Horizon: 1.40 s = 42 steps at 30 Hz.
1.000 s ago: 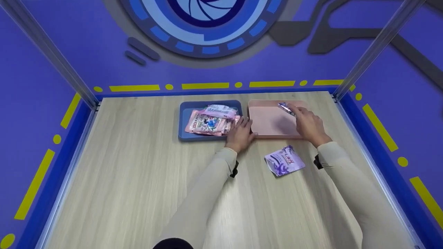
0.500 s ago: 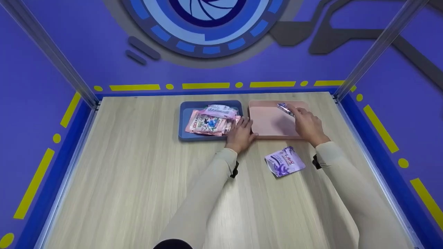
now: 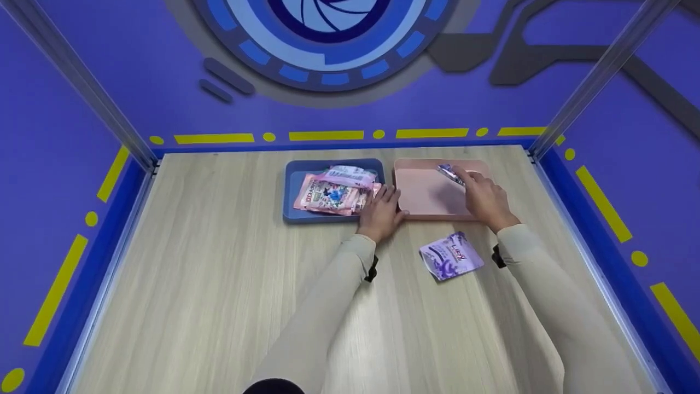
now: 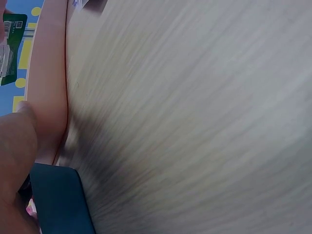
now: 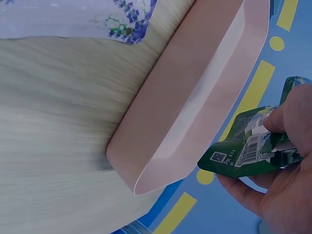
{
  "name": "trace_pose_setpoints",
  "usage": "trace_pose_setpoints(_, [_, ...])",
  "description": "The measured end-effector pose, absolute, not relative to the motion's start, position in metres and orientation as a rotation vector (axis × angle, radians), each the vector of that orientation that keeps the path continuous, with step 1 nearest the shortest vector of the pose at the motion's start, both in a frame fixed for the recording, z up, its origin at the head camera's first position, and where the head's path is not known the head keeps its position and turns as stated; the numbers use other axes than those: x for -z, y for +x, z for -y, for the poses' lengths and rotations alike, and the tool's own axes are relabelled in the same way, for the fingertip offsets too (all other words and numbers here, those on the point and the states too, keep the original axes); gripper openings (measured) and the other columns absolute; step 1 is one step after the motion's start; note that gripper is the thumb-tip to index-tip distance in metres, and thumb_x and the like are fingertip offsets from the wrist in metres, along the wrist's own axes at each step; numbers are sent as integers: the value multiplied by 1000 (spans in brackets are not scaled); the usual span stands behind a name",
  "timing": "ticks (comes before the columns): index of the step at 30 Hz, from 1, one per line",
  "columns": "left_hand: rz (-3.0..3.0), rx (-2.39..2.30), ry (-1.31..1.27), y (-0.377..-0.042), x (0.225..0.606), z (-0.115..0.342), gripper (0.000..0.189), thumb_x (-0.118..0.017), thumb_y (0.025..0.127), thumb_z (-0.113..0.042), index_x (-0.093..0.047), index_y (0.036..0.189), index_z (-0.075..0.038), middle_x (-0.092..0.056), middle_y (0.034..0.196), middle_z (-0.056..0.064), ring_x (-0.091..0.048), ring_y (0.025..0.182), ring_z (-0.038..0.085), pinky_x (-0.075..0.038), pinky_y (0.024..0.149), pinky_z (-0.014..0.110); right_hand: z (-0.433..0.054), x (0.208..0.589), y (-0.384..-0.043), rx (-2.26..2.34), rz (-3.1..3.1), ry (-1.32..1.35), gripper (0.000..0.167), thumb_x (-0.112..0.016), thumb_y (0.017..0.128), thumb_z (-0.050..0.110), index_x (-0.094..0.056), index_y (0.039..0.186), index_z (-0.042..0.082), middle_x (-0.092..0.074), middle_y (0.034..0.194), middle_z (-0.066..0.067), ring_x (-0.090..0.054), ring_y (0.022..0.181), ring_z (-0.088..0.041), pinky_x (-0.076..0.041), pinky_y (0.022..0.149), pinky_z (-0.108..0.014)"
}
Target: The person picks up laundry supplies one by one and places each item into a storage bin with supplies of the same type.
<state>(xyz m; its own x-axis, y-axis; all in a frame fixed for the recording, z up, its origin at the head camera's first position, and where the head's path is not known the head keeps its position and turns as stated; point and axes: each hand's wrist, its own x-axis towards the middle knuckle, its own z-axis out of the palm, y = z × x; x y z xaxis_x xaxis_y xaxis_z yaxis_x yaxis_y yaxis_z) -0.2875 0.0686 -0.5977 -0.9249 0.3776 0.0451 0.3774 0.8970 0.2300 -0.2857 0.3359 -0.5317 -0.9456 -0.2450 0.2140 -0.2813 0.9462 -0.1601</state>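
Note:
My right hand (image 3: 488,202) holds a small foil packet (image 3: 450,173) above the pink tray (image 3: 421,217). In the right wrist view the packet (image 5: 243,153) shows a creased green back with a barcode and QR code, pinched between thumb and fingers. My left hand (image 3: 380,217) rests where the blue tray (image 3: 288,191) and pink tray meet. Its fingers reach over the blue tray's right side, and its thumb touches the pink tray's front corner. Several pink packets (image 3: 331,198) lie piled in the blue tray. A purple packet (image 3: 453,256) lies flat on the table, in front of the pink tray.
The trays stand side by side near the back of the wooden table (image 3: 219,273). Blue-purple panels (image 3: 350,117) with yellow marks enclose the back and both sides. Metal posts (image 3: 590,76) rise at the back corners.
My right hand has shifted very slightly left, with the packet still held over the pink tray. My left hand, the trays and the other packets look unchanged.

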Motion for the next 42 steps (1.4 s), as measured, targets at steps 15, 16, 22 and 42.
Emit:
trace_pose_setpoints(15, [-3062,-413,637,-285,594,-67,66,-51,104,-53,-43,157,-13,-43,161,6,-29,153,24,-15,127,45,-331,534,-289,-313,2967,351,74,-58,94,-11,-39,155,26,-58,137,-30,-65,101,-53,-53,82,-68])
trace_pose_setpoints(16, [-3062,-412,638,-284,594,-66,67,-51,104,-53,-43,157,-13,-43,161,6,-29,153,24,-15,127,45,-330,535,-289,-315,2980,337,75,-59,94,-11,-38,156,26,-57,138,-30,-64,103,-53,-53,84,-68])
trace_pose_setpoints(22, [-3066,-386,631,-286,595,-67,67,-50,104,-54,-42,157,-14,-42,162,5,-29,153,24,-14,127,45,-327,538,-294,-287,3011,323,73,-58,95,-9,-38,156,25,-56,139,-30,-63,106,-53,-51,87,-68])
trace_pose_setpoints(42, [-3092,-351,638,-285,595,-66,66,-51,104,-53,-44,157,-15,-43,161,5,-32,152,24,-17,127,44,-314,549,-310,-191,3041,386,68,-62,97,-2,-38,153,28,-60,127,-27,-65,92,-45,-56,77,-61])
